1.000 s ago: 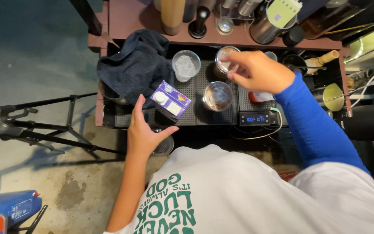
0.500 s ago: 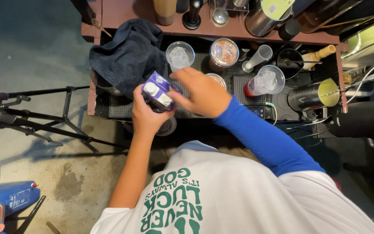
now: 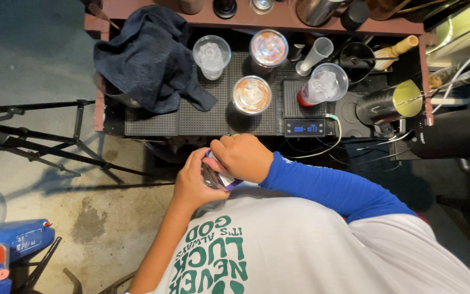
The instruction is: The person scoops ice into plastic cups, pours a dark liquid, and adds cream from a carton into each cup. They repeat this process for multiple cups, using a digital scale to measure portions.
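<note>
Standing right behind them here, so this is looking down over their shoulders. Both hands are pulled in close to the chest, just below the middle of the frame, working on a small carton (image 3: 221,178). It's white with a purple edge as far as I can see, and mostly buried between the palms.

The left hand (image 3: 192,184) cups it from underneath and from the left side, fingers curled snugly up around it, so that hand is closed on the carton. The right hand (image 3: 244,157) sits over the top with the fingers bent down tight at the upper end, pinching or picking at something there. I can't tell what part it has hold of, because the knuckles cover it.

If it's an opening job, which is my guess, I'd say keep the carton upright, let the lower hand hold it steady without squeezing, and have the top hand do only small pulls. Otherwise it could spill onto the shirt.

Above them, across the upper middle of the frame, the black rubber mat (image 3: 153,124) carries four clear cups. Two have ice (image 3: 211,55) and two have a pale orange drink (image 3: 252,95). A dark towel (image 3: 148,57) lies heaped at upper left, and a small digital scale (image 3: 308,128) glows blue.
</note>
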